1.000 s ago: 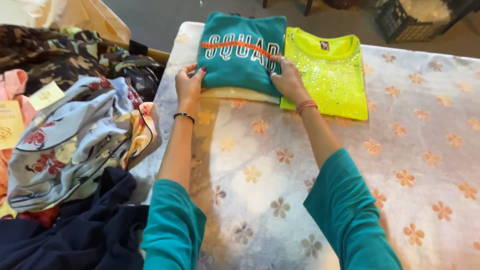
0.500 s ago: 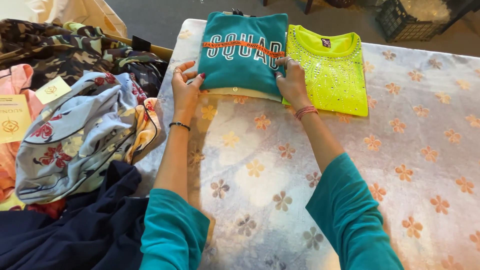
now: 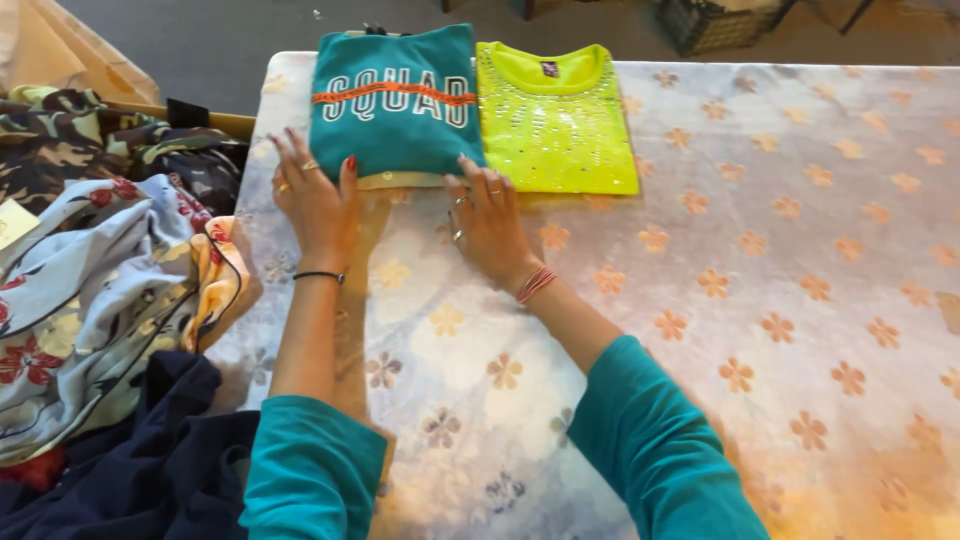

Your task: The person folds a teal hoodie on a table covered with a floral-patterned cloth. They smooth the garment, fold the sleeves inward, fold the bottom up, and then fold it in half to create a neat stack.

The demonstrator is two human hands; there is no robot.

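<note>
A folded teal sweatshirt (image 3: pixel 395 100) with white lettering and an orange stripe lies at the far edge of a table covered in a pale floral cloth (image 3: pixel 700 300). It rests on another folded pale garment whose edge shows beneath. Beside it on the right lies a folded neon-yellow top (image 3: pixel 555 120) with sparkly dots. My left hand (image 3: pixel 315 195) lies flat with fingers spread at the sweatshirt's near left corner. My right hand (image 3: pixel 490 220) is flat on the cloth just below its near right corner. Neither hand grips anything.
A heap of unfolded clothes sits left of the table: a grey floral garment (image 3: pixel 90 300), a camouflage piece (image 3: pixel 90 150), and dark navy fabric (image 3: pixel 120 470). A dark crate (image 3: pixel 720 20) stands on the floor beyond the table.
Both hands have drawn back from the sides of the teal sweatshirt toward me and now lie flat at its near edge. The camera view has shifted closer.
</note>
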